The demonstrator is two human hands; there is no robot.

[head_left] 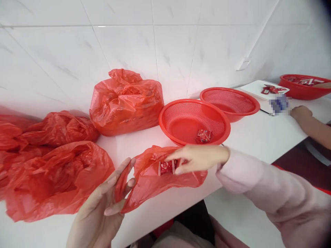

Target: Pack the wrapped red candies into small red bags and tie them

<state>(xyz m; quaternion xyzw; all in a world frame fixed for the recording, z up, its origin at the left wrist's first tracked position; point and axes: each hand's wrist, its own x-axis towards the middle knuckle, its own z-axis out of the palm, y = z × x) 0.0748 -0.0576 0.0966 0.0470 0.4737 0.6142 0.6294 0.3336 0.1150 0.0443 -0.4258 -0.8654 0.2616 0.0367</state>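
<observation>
My left hand (103,203) is at the lower left, its fingers closed around the gathered edge of a thin red plastic bag (152,193). The bag lies on the white table with its mouth spread toward me. From the right, in a pale pink sleeve, my right hand (196,158) reaches over the bag. Its fingertips are on a small red printed packet (166,167) with light markings, at the bag's mouth. Just behind this hand stands a red perforated basket (176,117), where a few similar red packets (204,135) lie.
Behind the bag sits a full, knotted red bag (126,106); more red bags (57,179) crowd the left. A second red basket (230,98) stands farther right. Beyond it are packets on a white surface (254,90), another person's hand (301,113) and a filled red basin (292,86).
</observation>
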